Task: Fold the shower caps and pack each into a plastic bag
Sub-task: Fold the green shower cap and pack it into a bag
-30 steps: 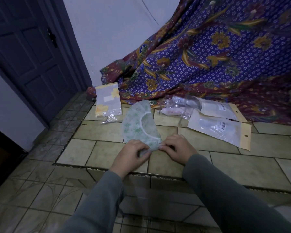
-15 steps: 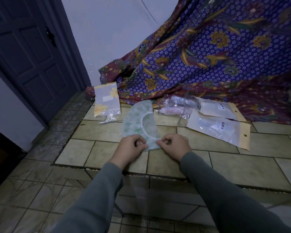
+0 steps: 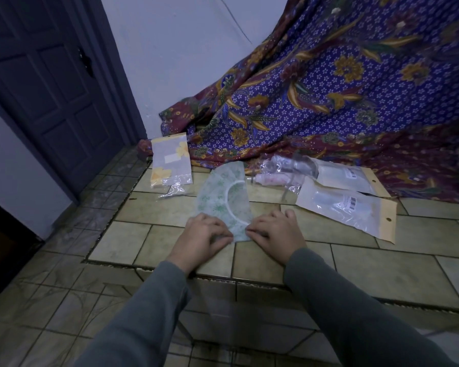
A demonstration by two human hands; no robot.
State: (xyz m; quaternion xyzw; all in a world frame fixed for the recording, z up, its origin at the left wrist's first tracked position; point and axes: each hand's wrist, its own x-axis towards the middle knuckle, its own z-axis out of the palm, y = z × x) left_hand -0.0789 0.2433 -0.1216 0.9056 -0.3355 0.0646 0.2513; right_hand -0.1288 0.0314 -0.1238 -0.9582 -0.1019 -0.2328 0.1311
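Roughly midway through one cap, by the look of it.

Head view:
- Left hand (image 3: pixel 200 235) and right hand (image 3: pixel 274 230) close together, low on a raised tiled ledge (image 3: pixel 382 271). Both have fingers curled down onto the near tip of the cap (image 3: pixel 217 194); they seem to pinch it between thumb and fingers, though the thumbs are mostly hidden.
- Cap: pale green print, lying flat as a half-round with its white elastic edge curving on the right side. It runs from between the hands away toward the cloth (image 3: pixel 329 102) beyond them. Judged folded once; more folds needed before it would fit a bag.
- Beyond the left hand, well apart: a bag (image 3: pixel 170 165) with a yellow-flowered piece inside, apparently a packed one.
- Beyond the right hand: crumpled clear plastic with something pink (image 3: pixel 272 178) in it. Whether packed or loose, cannot tell.
- Right of the right hand, near: two flat bags with tan strips (image 3: pixel 350 207), overlapping; contents pale and unclear.

Left to do, as judged: finish folding this cap, slip it into a bag. How many caps remain cannot be counted.
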